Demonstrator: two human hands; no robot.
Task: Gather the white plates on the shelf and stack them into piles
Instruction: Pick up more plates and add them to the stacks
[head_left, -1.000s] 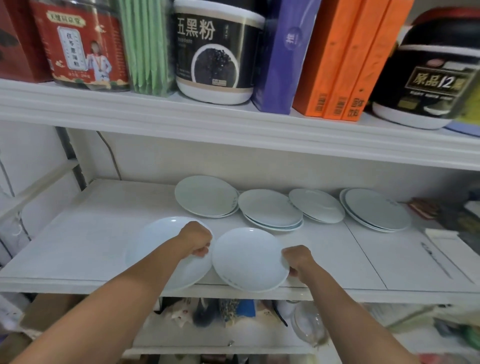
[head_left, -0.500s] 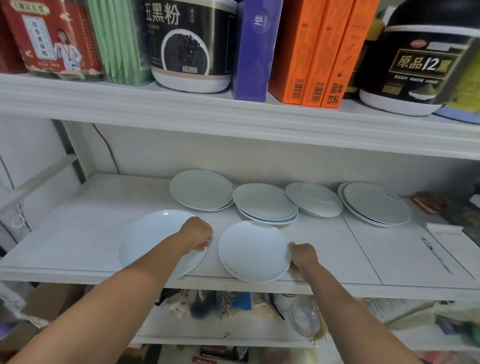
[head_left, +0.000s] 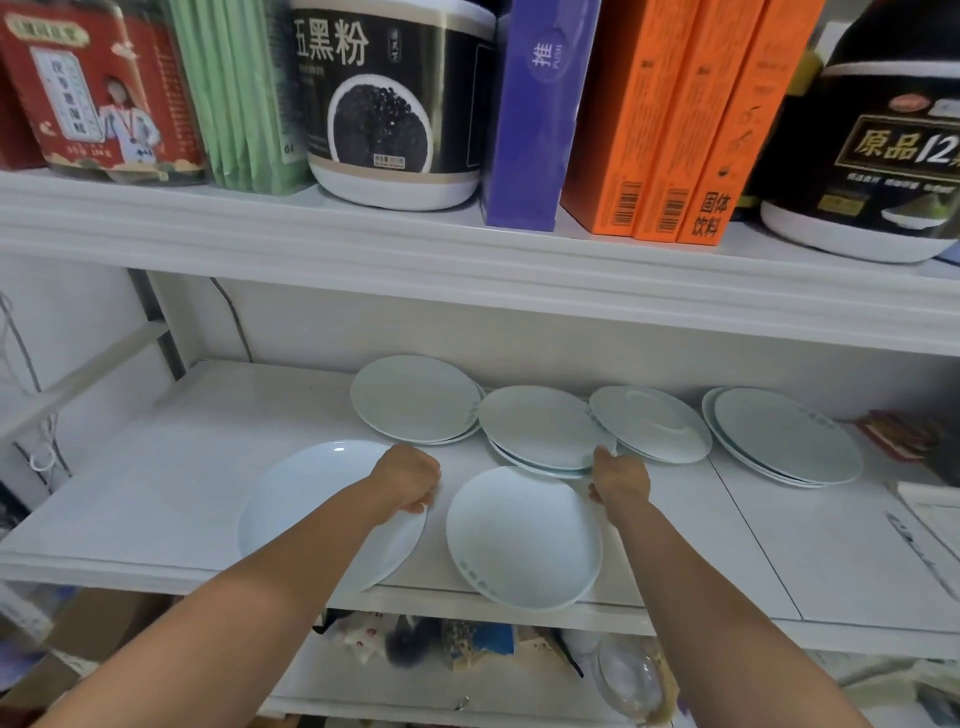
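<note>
Several white plates lie on the white shelf. At the front, my left hand is shut on the right rim of the front-left plate. The front-right plate overhangs the shelf's front edge. My right hand sits at its upper right rim, fingertips touching the rim of the middle stack behind it; which plate it grips is unclear. Along the back are also a left stack, an overlapping plate and a right stack.
The upper shelf hangs low over the plates, loaded with jars and orange boxes. A red packet and a white flat item lie at the right end. Bags and a glass lid fill the shelf below.
My right hand has slid from the front-right plate's right edge up to its far rim, reaching the middle stack. My left hand keeps its hold on the front-left plate. The view tilted.
</note>
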